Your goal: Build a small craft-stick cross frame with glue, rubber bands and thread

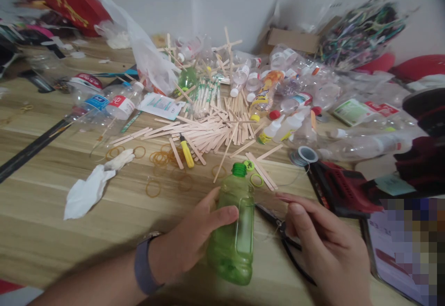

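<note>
Green plastic bottle (227, 243), head view: neck (239, 170) up and away, long axis near-vertical, slight right lean. Translucent, indented side panel (244, 227). Over wooden tabletop (45, 232), left hand (194, 232) clasping it. Right hand (327, 241) beside; fingers bunched, contents cannot tell.

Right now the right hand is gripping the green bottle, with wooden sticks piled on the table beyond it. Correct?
Wrong hand: the left hand grips the green bottle; the right hand is apart from it, to its right. The head view shows this. The wooden sticks are piled on the table beyond it, as you say.
</note>
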The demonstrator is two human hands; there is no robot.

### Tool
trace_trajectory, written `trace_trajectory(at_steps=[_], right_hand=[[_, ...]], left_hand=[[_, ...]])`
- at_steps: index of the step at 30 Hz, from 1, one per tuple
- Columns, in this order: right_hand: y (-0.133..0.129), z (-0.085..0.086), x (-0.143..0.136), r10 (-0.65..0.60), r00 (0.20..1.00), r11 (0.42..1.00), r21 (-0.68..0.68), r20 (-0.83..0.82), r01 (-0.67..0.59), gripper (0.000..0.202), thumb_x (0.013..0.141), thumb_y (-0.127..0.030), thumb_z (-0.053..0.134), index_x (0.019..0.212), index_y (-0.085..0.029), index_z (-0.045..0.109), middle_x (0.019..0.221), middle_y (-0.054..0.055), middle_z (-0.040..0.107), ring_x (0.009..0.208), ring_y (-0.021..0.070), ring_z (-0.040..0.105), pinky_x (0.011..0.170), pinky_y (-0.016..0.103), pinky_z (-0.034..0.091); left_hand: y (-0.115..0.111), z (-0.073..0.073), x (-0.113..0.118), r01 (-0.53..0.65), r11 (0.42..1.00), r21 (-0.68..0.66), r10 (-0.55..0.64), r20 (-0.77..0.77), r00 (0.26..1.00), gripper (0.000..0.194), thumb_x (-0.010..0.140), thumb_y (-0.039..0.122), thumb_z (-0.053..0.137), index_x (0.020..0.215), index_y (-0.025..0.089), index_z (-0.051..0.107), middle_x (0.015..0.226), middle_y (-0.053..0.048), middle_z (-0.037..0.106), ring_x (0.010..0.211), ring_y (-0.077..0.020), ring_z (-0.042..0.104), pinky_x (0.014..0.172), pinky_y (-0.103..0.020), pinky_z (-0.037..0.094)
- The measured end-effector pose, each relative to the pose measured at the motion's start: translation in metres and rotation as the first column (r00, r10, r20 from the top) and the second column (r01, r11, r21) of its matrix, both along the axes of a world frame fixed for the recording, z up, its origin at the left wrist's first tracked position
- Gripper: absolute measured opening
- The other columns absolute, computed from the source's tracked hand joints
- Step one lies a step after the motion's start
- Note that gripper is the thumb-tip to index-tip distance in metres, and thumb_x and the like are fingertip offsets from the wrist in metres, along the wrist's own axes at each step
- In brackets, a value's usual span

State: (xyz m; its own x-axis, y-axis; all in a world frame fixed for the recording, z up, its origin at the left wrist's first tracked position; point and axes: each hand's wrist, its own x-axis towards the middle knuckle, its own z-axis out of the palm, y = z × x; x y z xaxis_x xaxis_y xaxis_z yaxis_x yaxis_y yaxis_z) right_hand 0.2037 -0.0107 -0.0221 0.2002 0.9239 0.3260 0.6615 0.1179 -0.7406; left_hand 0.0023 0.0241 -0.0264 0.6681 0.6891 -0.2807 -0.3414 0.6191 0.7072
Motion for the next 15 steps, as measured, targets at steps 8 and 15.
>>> trace_trajectory(at_steps=[8,15], right_hand=[[0.0001,0.0001,0.0015,0.006,1.0,1.0,-0.005,0.02,-0.006,0.022,0.091,-0.037,0.058,0.095,-0.025,0.075,0.053,-0.005,0.059,0.042,0.0093,0.054,0.041,0.017,0.044],[-0.0019,-0.0039,0.0012,0.041,0.998,0.999,0.021,0.047,-0.042,0.021,0.092,-0.036,0.056,0.095,-0.027,0.075,0.066,-0.001,0.07,0.054,0.0144,0.065,0.05,0.022,0.051]], left_hand=[[0.0007,0.0067,0.0013,-0.046,0.995,-0.093,0.046,-0.003,0.999,0.038,0.083,0.036,0.068,0.116,0.02,0.056,0.091,-0.001,0.066,0.082,-0.0162,0.061,0.079,-0.027,0.046],[0.0001,0.0051,0.0008,-0.035,0.994,-0.108,0.034,-0.012,0.999,0.046,0.08,0.037,0.072,0.118,0.018,0.054,0.086,0.0,0.066,0.079,-0.0149,0.06,0.074,-0.025,0.045]])
